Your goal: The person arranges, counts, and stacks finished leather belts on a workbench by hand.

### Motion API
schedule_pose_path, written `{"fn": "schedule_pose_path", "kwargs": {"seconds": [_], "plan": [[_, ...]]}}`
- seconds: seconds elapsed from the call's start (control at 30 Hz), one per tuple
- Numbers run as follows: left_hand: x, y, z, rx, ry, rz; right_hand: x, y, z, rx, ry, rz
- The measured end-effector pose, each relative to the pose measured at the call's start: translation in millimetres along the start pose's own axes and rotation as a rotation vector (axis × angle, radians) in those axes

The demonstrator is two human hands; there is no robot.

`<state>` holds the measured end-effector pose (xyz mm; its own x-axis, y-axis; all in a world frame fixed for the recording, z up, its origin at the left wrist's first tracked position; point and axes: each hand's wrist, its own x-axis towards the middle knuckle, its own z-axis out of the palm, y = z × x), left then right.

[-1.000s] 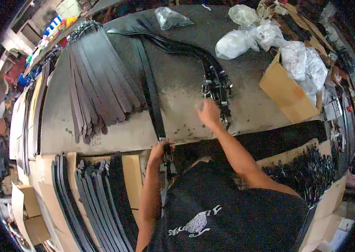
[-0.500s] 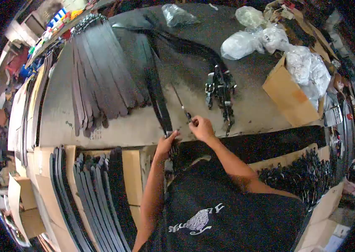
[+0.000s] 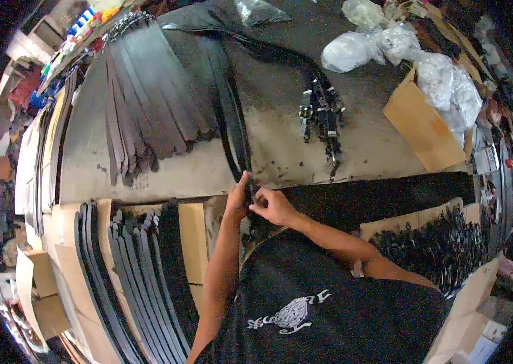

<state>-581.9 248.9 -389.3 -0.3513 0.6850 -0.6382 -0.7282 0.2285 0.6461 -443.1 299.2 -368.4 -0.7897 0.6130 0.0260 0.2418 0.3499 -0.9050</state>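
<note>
My left hand [image 3: 237, 195] is closed around the near ends of a bundle of long black straps [image 3: 230, 121], which runs away from me over the table. Close beside it on the right, my right hand [image 3: 270, 205] has its fingers pinched together at the strap ends; what they hold is too small to make out. To the left of the bundle lies a fan of wide dark straps [image 3: 153, 91]. Right of it, black straps with metal buckles [image 3: 323, 115] hang over the tabletop.
An open cardboard box [image 3: 423, 124] with clear plastic bags [image 3: 445, 91] stands at the right of the table [image 3: 281, 151]. Below the near edge are boxes of grey straps [image 3: 141, 261] on the left and black buckled pieces [image 3: 432, 249] on the right.
My right hand has moved left and nearer to me, up against my left hand. The thin dark piece that stuck out from its fingers no longer shows.
</note>
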Motion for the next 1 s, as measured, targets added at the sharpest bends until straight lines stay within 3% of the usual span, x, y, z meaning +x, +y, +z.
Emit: {"fn": "schedule_pose_path", "kwargs": {"seconds": [0.13, 0.2, 0.3, 0.37, 0.43, 0.53, 0.67, 0.7, 0.8, 0.9, 1.0], "plan": [[8.4, -0.2, -15.8, -0.024, -0.086, -0.067, 21.9, 3.4, -42.0, -0.051, -0.152, 0.017], [9.8, 0.4, -15.0, -0.001, -0.082, -0.07, 51.8, 25.4, -66.0, -0.194, 0.094, 0.266], [-3.5, 12.7, -0.9, 0.154, 0.007, -0.02, 101.0, 88.3, -107.4, -0.385, 0.46, 0.347], [-9.2, 10.4, -1.5, 0.134, -0.041, -0.012, 122.2, 104.8, -127.5, -0.554, 0.555, 0.405], [-15.1, 15.4, 0.3, 0.22, -0.032, -0.072, 139.2, 107.2, -140.3, -0.541, 0.569, 0.47], [-11.7, 3.1, -3.7, 0.294, -0.039, 0.033, 160.5, 112.2, -154.6, -0.545, 0.564, 0.54], [-25.8, 4.2, 6.3, 0.321, 0.002, 0.012, 175.7, 114.9, -159.9, -0.632, 0.504, 0.611], [-16.8, -4.0, -0.8, 0.206, -0.029, -0.008, 177.8, 119.5, -158.9, -0.664, 0.461, 0.624], [-7.5, -5.1, -6.6, 0.235, 0.032, -0.067, 185.1, 124.2, -157.4, -0.655, 0.518, 0.683], [-11.7, -3.0, -1.5, 0.296, 0.063, 0.041, 185.6, 121.4, -152.5, -0.521, 0.355, 0.691], [1.7, -7.1, -10.2, 0.258, 0.02, 0.044, 158.0, 100.7, -118.0, -0.413, 0.319, 0.55]]}}
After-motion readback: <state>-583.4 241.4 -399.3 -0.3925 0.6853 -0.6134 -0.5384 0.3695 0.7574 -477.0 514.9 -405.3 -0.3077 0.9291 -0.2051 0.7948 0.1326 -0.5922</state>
